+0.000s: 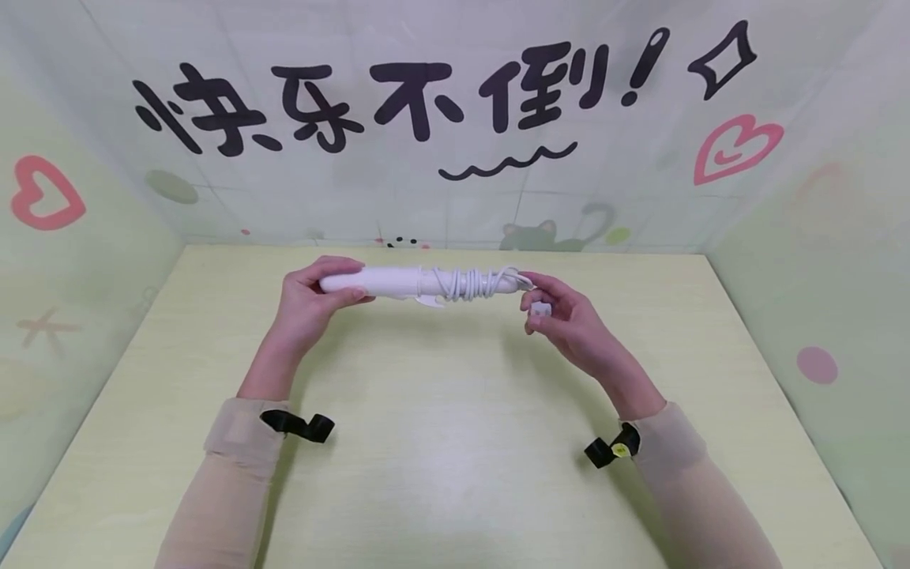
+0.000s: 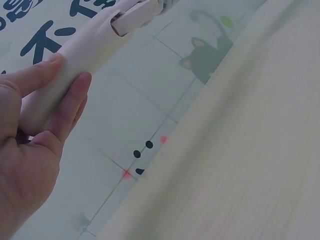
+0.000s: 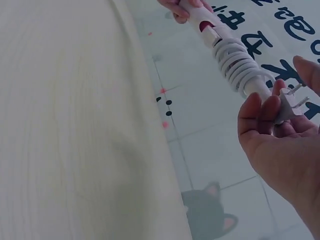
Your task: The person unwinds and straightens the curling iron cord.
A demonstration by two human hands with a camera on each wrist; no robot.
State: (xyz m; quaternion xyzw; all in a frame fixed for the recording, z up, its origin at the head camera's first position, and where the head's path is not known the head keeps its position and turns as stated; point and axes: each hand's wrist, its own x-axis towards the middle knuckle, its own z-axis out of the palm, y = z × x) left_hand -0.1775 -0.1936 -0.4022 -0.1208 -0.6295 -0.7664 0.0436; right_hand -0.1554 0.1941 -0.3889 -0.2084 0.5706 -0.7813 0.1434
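A white, rod-shaped hair iron [image 1: 387, 282] is held level above the far part of the table. My left hand [image 1: 304, 308] grips its smooth, rounded end, with the thumb on the near side and fingers over the far side. White cord [image 1: 471, 284] is coiled several times around the other end. Beside that end, my right hand [image 1: 577, 328] holds the cord's two-pin plug [image 3: 287, 106] in curled fingers. The metal pins point away from the iron in the right wrist view. Near the middle of the iron [image 2: 92, 50], the left wrist view shows a dark, reddish slot.
Under both arms spreads a pale wooden table [image 1: 441, 442]. A light printed backdrop [image 1: 455, 205] with large black characters rises behind its far edge, and similar panels flank the sides. Each sleeve cuff carries a small black camera mount [image 1: 295, 425].
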